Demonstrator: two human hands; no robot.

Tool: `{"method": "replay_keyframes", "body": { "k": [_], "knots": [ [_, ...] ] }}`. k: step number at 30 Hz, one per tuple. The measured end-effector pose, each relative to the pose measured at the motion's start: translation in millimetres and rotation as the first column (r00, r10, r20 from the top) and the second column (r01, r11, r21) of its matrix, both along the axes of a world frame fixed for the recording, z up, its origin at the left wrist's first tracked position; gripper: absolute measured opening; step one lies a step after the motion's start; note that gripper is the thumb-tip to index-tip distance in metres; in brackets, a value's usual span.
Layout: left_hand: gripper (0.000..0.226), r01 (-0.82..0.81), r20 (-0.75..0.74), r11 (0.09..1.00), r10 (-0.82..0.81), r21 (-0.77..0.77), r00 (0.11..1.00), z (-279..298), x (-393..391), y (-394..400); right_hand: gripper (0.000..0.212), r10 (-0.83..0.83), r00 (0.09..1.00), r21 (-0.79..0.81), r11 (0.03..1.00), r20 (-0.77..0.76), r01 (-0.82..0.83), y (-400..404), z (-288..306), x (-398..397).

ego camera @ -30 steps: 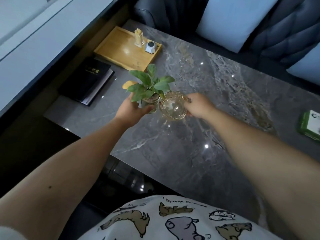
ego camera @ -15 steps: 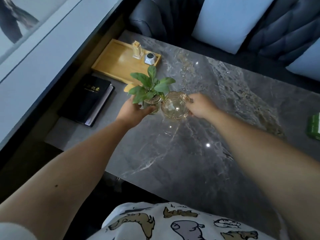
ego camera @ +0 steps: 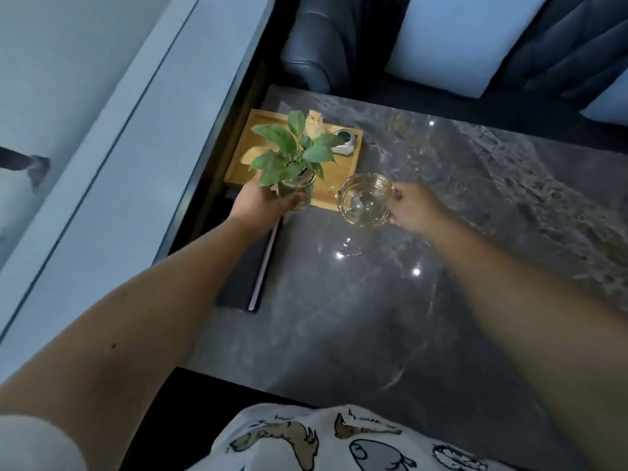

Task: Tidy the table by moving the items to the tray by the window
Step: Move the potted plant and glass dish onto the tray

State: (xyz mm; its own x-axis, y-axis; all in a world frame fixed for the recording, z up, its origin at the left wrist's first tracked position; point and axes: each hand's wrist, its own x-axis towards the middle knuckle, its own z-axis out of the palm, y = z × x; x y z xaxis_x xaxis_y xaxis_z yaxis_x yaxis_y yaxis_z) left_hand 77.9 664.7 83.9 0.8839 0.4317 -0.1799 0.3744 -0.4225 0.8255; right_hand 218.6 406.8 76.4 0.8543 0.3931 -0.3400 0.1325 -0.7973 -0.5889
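The plant in its glass jar, top-heavy and breakable, hangs over the tray edge with left hand fingers wrapped low around it, while the right hand pinches the fragile, likely slippery cup by its handle above the table.

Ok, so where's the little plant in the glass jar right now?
In the head view the plant jar is held in the left hand, over the near edge of the wooden tray, left of the glass cup that the right hand holds.
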Motion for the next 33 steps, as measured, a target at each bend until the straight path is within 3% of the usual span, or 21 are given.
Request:
{"method": "replay_keyframes", "body": {
  "k": [9,19,33],
  "knots": [
    [0.069,-0.052,-0.008,0.998,0.052,0.031,0.999,-17.1,11.9,56.9,0.019,-0.027,1.000,-0.025,0.999,-0.006,0.027,75.9,-13.8,28.4],
    [0.073,-0.100,-0.016,0.995,0.100,0.003,0.995,-28.1,30.3,72.6,0.020,0.011,0.999,-0.002,1.000,-0.045,-0.011,109.4,-33.0,40.8],
    [0.082,-0.101,-0.032,0.995,0.101,-0.010,0.994,-40.1,46.9,86.1,0.022,0.096,0.995,-0.239,0.967,0.025,-0.087,107.8,-39.2,50.5]
  ]
}}
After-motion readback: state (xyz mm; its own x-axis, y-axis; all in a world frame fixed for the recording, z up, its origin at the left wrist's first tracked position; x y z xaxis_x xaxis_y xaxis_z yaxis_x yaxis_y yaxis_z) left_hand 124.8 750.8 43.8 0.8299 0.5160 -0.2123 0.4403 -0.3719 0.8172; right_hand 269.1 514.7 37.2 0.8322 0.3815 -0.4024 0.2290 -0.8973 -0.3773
